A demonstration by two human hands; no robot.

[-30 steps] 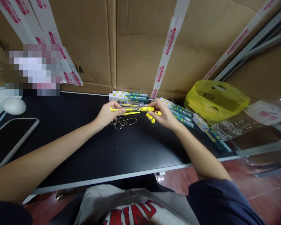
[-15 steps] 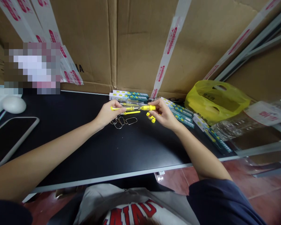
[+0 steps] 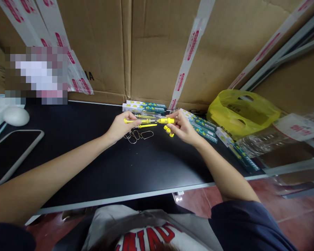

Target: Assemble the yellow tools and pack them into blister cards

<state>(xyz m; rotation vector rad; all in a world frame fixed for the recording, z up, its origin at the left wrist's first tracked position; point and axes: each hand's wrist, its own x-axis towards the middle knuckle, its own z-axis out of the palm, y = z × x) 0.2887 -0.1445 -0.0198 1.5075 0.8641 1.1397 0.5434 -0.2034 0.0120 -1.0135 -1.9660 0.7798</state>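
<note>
My left hand (image 3: 122, 124) pinches a slim yellow spring-scale rod (image 3: 146, 121), which lies level above the black table. My right hand (image 3: 183, 128) has thumb and fingers closed round a yellow end cap (image 3: 166, 120), in line with the rod. A short grey section shows between rod and cap; whether it joins them I cannot tell. Below the left hand several wire hooks (image 3: 147, 135) rest on the table. Several small yellow caps (image 3: 168, 130) sit beside the right fingertips. Behind the hands lie clear tubes (image 3: 149, 114) and another yellow rod (image 3: 149, 126), partly hidden.
Printed boxes (image 3: 143, 107) lie at the back, with more boxes (image 3: 201, 123) to the right. A yellow plastic bag (image 3: 240, 115) and a clear bottle (image 3: 261, 141) stand at right. At left are a phone (image 3: 13, 153) and a white rounded object (image 3: 16, 116). Cardboard (image 3: 157, 52) rises behind.
Both hands stay nearly in place, still holding the rod and the cap. The right thumb and fingers have shifted slightly around the cap.
</note>
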